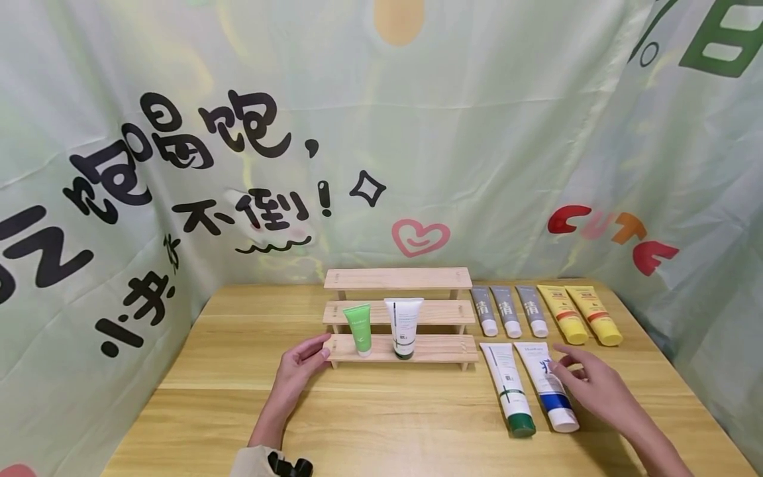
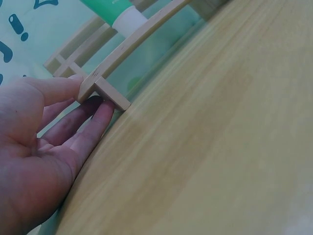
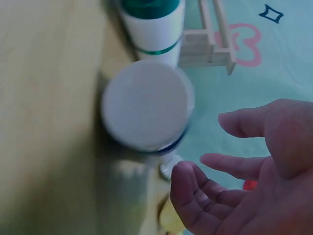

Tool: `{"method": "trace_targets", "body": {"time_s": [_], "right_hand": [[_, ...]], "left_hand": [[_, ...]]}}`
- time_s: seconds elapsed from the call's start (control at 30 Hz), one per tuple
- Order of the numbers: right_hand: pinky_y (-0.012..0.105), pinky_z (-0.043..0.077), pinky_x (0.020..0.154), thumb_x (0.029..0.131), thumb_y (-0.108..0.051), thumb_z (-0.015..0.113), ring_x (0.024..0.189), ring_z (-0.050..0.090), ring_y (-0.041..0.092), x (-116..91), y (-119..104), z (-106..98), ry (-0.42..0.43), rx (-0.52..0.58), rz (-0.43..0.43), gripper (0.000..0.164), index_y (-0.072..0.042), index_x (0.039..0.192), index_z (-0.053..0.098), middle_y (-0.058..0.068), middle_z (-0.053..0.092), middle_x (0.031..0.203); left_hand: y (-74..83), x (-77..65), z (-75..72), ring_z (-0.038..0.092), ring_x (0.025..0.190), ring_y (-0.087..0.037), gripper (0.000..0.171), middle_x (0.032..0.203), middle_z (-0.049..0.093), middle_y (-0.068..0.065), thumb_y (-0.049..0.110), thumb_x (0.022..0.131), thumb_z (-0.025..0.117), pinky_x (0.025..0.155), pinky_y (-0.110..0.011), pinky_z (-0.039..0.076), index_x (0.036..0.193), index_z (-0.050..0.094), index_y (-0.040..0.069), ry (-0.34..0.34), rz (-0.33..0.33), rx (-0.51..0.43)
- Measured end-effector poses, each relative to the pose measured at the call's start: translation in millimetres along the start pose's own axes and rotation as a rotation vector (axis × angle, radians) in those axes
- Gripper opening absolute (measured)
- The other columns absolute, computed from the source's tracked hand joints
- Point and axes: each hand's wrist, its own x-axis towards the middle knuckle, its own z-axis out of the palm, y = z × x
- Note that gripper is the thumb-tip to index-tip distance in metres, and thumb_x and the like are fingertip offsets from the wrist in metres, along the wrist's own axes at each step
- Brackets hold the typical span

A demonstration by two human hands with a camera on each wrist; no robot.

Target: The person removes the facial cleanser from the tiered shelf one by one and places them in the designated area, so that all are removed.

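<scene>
My left hand (image 1: 301, 364) holds the left end of the lowest tier of a three-tier wooden display rack (image 1: 429, 346), thumb at the board's end and fingers by the leg (image 2: 111, 93). On that tier a small green tube (image 1: 359, 328) and a white tube with a dark green cap (image 1: 405, 328) stand upright on their caps. My right hand (image 1: 596, 387) hovers at the right side of a white tube with a blue band (image 1: 545, 381), lying flat with its white cap (image 3: 146, 105) toward me. In the right wrist view its fingers are loosely bent, with a gap to the tube.
Left of the blue-banded tube lies a white tube with a green cap (image 1: 509, 387). Behind them lie three grey tubes (image 1: 505, 308) and two yellow tubes (image 1: 566, 313), right of the rack. A printed cloth (image 1: 501, 165) hangs behind the wooden table (image 1: 381, 424).
</scene>
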Motion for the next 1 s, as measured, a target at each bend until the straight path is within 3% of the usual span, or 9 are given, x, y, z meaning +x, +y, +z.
{"method": "trace_targets", "body": {"time_s": [0.33,0.53,0.83,1.0], "right_hand": [[0.027,0.055,0.068,0.107,-0.031,0.058,0.101,0.062,0.033,-1,-37,-5,0.117,0.101,-0.136,0.048,-0.003,0.145,0.053,0.015,0.064,0.115],[0.021,0.057,0.069,0.105,-0.019,0.062,0.102,0.063,0.033,2,-60,-3,0.18,0.18,-0.225,0.041,-0.005,0.143,0.054,0.015,0.064,0.116],[0.016,0.056,0.079,0.104,-0.015,0.062,0.1,0.061,0.007,8,-91,2,0.224,0.278,-0.342,0.039,-0.006,0.142,0.057,0.011,0.066,0.113],[0.017,0.056,0.082,0.104,-0.015,0.064,0.104,0.061,0.011,14,-104,8,0.212,0.308,-0.385,0.041,-0.007,0.143,0.056,0.012,0.065,0.115]], "left_hand": [[-1.0,-1.4,-0.8,0.068,0.108,-0.022,0.038,0.131,0.063,-0.027,0.0,0.097,0.069,0.089,-0.036,0.062,0.133,0.064,-0.006,-0.004,0.013,-0.01],[-1.7,-1.4,0.0,0.069,0.106,-0.022,0.038,0.129,0.064,-0.026,0.001,0.096,0.07,0.088,-0.035,0.062,0.133,0.064,-0.006,0.008,-0.008,-0.011],[-1.6,0.2,-0.1,0.068,0.107,-0.023,0.038,0.129,0.064,-0.026,0.001,0.096,0.071,0.088,-0.035,0.062,0.133,0.065,-0.004,0.004,-0.013,-0.009],[-1.3,0.7,-0.6,0.068,0.107,-0.022,0.038,0.129,0.063,-0.026,0.002,0.096,0.071,0.089,-0.035,0.062,0.133,0.065,-0.004,0.005,-0.014,-0.005]]}}
